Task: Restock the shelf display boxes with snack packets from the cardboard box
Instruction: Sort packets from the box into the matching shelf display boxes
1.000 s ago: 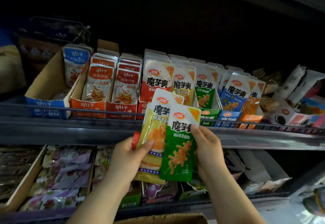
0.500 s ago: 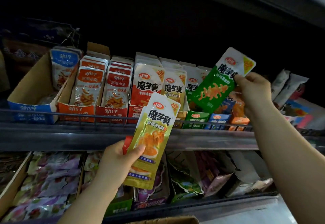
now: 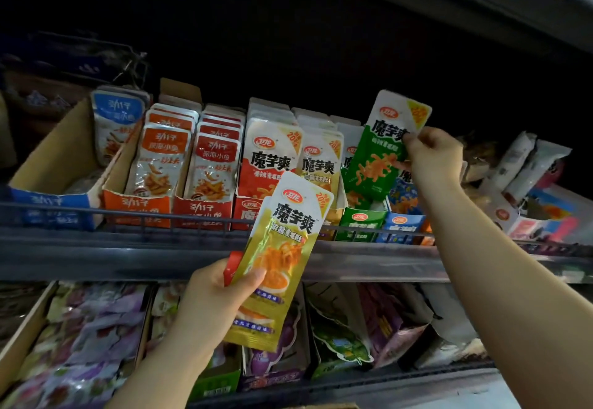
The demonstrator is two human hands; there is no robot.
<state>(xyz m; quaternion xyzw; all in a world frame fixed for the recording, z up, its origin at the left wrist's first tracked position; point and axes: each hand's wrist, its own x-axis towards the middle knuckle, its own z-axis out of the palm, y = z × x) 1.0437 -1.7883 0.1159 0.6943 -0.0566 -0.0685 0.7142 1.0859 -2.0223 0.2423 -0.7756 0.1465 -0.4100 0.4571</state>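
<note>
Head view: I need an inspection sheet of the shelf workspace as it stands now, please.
Surface: upper shelf, wire rail in front, display boxes in a row.
Job's things: green packet held just above the green display box; yellow packet with a red packet behind it, below the rail.
Clutter: loose packets lying at the shelf's right end.
Grippers: right hand pinches the green packet; left hand grips the yellow packet.
Cables: nothing seen.
Surroundings: lower shelf of purple packets; dark above.
</note>
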